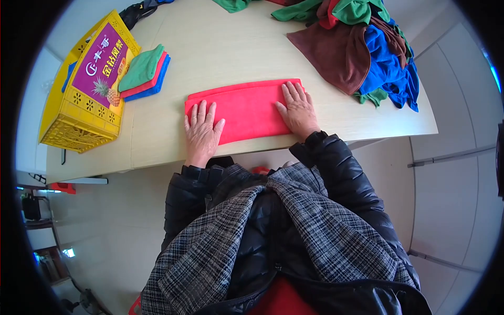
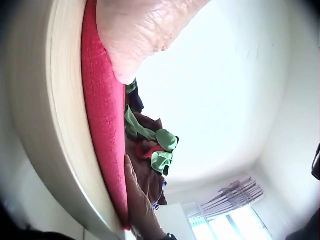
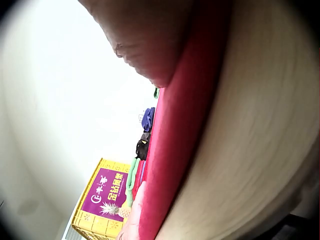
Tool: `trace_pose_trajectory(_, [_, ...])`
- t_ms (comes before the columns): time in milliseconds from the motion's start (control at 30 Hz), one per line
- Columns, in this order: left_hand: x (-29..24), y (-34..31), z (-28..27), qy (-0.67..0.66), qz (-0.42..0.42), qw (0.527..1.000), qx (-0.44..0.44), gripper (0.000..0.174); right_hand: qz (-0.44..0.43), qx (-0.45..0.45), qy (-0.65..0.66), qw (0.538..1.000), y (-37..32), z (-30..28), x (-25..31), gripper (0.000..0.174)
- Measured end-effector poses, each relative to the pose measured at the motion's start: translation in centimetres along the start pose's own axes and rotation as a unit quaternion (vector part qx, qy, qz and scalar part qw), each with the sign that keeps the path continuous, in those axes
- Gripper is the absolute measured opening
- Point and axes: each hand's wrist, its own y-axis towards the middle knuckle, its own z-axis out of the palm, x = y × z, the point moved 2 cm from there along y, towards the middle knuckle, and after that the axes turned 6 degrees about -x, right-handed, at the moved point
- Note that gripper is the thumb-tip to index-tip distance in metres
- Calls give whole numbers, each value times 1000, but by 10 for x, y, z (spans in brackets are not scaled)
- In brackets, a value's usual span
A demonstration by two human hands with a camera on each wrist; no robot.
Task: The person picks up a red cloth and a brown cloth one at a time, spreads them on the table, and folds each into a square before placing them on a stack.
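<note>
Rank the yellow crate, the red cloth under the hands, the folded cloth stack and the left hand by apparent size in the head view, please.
1. Yellow crate
2. Red cloth
3. Folded cloth stack and left hand: too alike to rank.

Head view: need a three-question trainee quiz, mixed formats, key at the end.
1. True or false: the left hand and the right hand both touch the folded red cloth.

2. Which color tops the small cloth stack beside the yellow crate?
A) blue
B) green
C) red

3. Fill in: the loose, mixed-color cloth heap lies toward the person's ____ side.

Key: 1 true; 2 B; 3 right.
</note>
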Motion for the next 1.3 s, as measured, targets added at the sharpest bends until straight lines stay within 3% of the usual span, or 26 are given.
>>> trace_pose_trajectory(167, [17, -2, -5, -26, -38, 999, -2, 61, 58, 0, 34, 998, -5, -7, -41, 63])
trace_pose_trajectory(300, [16, -5, -6, 5, -26, 999, -28, 60, 84, -54, 60, 993, -12, -19, -48, 65])
trace_pose_trajectory(367, [0, -4, -15, 2, 22, 999, -41, 60, 95, -79, 62, 990, -22, -29, -33, 66])
trace_pose_trajectory(433, [-14, 0, -20, 0, 52, 998, -45, 60, -23, -14, 15, 1000, -28, -29, 3, 65])
trace_pose_trajectory(567, [-27, 10, -20, -16, 58, 997, 46, 59, -66, -6, -1, 998, -29, -6, 26, 66])
trace_pose_trajectory(867, [23, 18, 1, 16, -27, 999, 18, 62, -59, -13, -6, 998, -20, -7, 20, 67])
trace_pose_trajectory(967, [25, 15, 2, -5, -6, 999, -51, 63, -59, 3, -9, 998, -22, -10, 20, 67])
trace_pose_trajectory(1067, [22, 11, -3, -25, -37, 999, -30, 63, -64, 18, -9, 998, -21, -7, 19, 67])
trace_pose_trajectory(1100, [19, 8, -4, -24, -36, 999, -25, 62, -90, 10, 0, 996, -21, -6, 18, 67])
trace_pose_trajectory(1167, [10, 10, -19, -19, -38, 999, -30, 62, -49, 62, 9, 997, -11, -9, 23, 65])
trace_pose_trajectory(1233, [-7, 9, -24, -51, 27, 998, -10, 61, -74, 63, 32, 995, 2, -10, 45, 65])
trace_pose_trajectory(1300, [-15, 16, -17, -63, 35, 997, -4, 60, -101, 81, 68, 989, 7, -15, 63, 63])
